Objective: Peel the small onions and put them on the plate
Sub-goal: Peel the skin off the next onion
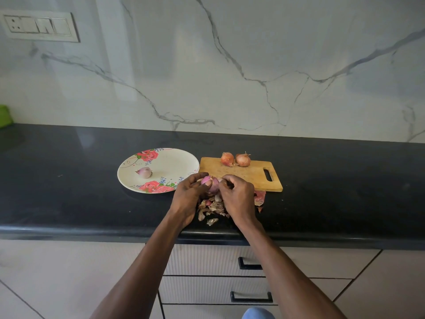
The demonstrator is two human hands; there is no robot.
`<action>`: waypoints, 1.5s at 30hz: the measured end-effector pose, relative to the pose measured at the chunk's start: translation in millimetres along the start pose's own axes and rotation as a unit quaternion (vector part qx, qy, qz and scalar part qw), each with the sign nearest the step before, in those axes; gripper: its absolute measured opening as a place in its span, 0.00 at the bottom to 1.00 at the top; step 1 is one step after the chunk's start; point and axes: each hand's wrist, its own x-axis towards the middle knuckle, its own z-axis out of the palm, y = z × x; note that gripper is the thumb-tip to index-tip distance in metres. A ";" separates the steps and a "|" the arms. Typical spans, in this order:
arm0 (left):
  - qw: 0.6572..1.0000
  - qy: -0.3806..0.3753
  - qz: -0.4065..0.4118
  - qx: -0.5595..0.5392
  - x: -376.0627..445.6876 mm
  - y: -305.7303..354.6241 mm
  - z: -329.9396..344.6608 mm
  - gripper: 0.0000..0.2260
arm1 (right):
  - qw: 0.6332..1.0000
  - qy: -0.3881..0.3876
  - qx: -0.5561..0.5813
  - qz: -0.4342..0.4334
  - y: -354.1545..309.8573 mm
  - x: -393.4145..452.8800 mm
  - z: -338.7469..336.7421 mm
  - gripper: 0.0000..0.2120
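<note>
One half-peeled onion [211, 184], pink-purple, held above peel pile [212, 209] at counter edge; left hand [187, 199] grips it, right hand [238, 198] pinches skin. Peeled onion [144, 172] on floral plate [174, 164]; two unpeeled onions [235, 159] on cutting board [248, 174].

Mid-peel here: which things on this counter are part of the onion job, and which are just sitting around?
Part of the job:
- onion in both hands, left hand, right hand
- peeled onion on the plate
- two unpeeled onions on the cutting board
- peel scraps

Lying about:
- green object at far left
- wall switch panel
</note>
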 end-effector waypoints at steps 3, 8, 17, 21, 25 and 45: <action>1.000 0.004 0.002 0.002 0.6 -0.5 -0.1 0.17 | 1.000 0.010 0.001 0.012 -1.4 0.6 -1.3 0.07; 1.000 0.012 0.003 0.015 3.4 -2.8 -0.5 0.12 | 0.997 0.019 0.037 0.061 -2.5 1.1 -3.5 0.06; 0.998 0.059 0.011 -0.012 7.1 -4.4 -3.8 0.14 | 0.996 0.023 0.020 0.078 -1.7 3.5 -5.8 0.06; 0.998 0.058 0.008 -0.024 7.1 -3.6 -4.5 0.16 | 0.999 -0.002 -0.044 0.022 -3.8 3.9 -2.2 0.08; 0.998 0.040 0.004 -0.040 5.0 -2.0 -4.0 0.16 | 0.995 -0.051 0.061 0.057 -13.1 2.8 -8.4 0.06; 1.000 -0.005 -0.004 -0.020 -3.3 2.6 -0.3 0.11 | 0.992 -0.055 0.086 0.071 -9.6 -1.0 -3.3 0.07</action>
